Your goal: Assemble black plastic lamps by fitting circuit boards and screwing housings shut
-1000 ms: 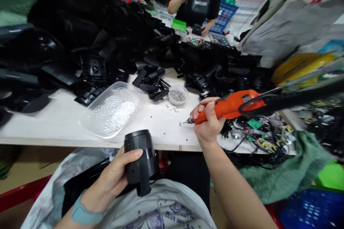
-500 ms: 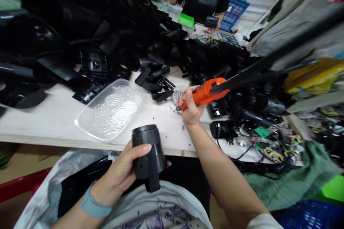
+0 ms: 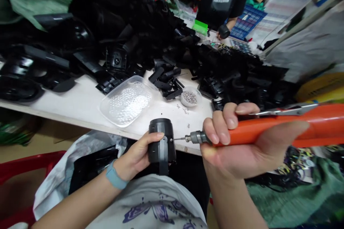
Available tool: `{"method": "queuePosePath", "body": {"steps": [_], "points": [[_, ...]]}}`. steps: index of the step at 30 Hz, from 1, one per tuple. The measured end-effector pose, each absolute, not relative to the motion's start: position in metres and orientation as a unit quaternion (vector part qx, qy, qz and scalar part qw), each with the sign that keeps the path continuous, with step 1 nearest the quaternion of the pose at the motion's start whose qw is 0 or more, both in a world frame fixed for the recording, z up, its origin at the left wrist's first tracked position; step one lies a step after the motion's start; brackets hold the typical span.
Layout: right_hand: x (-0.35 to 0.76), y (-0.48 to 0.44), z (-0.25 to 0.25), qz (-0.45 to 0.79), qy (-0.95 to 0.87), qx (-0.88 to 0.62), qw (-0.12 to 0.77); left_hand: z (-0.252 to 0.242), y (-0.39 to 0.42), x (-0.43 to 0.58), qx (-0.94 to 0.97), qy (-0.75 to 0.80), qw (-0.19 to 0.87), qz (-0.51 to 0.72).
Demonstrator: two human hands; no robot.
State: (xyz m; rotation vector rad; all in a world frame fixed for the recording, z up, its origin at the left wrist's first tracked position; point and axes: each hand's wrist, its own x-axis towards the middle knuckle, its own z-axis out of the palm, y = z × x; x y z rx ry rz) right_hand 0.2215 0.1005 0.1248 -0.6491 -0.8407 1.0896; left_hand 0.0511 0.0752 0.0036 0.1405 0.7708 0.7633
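Observation:
My left hand (image 3: pixel 142 150) is wrapped round a black plastic cylindrical housing (image 3: pixel 157 150) with a strip-like handle, held over my lap at the table's front edge. My right hand (image 3: pixel 236 143) grips an orange electric screwdriver (image 3: pixel 268 125), which lies sideways. Its thin bit (image 3: pixel 179 139) points left, with the tip at the right side of the housing, where a small shiny screw head seems to sit. Beyond them, a small round tub (image 3: pixel 190 97) of silver screws stands on the white table (image 3: pixel 172 114).
A clear plastic tray (image 3: pixel 129 102) lies left of the tub. Heaps of black plastic parts (image 3: pixel 150 32) cover the back. Wires and green sacking (image 3: pixel 290 200) are at the right. Across the table a person (image 3: pixel 220 0) holds a black part. A red chair (image 3: pixel 24 168) stands at left.
My right hand has brought the screwdriver from beside the screw tub down and toward me, its bit now at the housing. The camera view has shifted; the person opposite has stretched out an arm.

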Motion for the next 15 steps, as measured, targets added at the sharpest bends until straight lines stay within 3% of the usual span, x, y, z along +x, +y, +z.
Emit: {"method": "queuePosePath", "body": {"steps": [15], "points": [[0.205,0.088,0.116,0.518,-0.367,-0.273,0.723,0.010,0.057,0.050,0.076,0.294,0.882,0.359]]}}
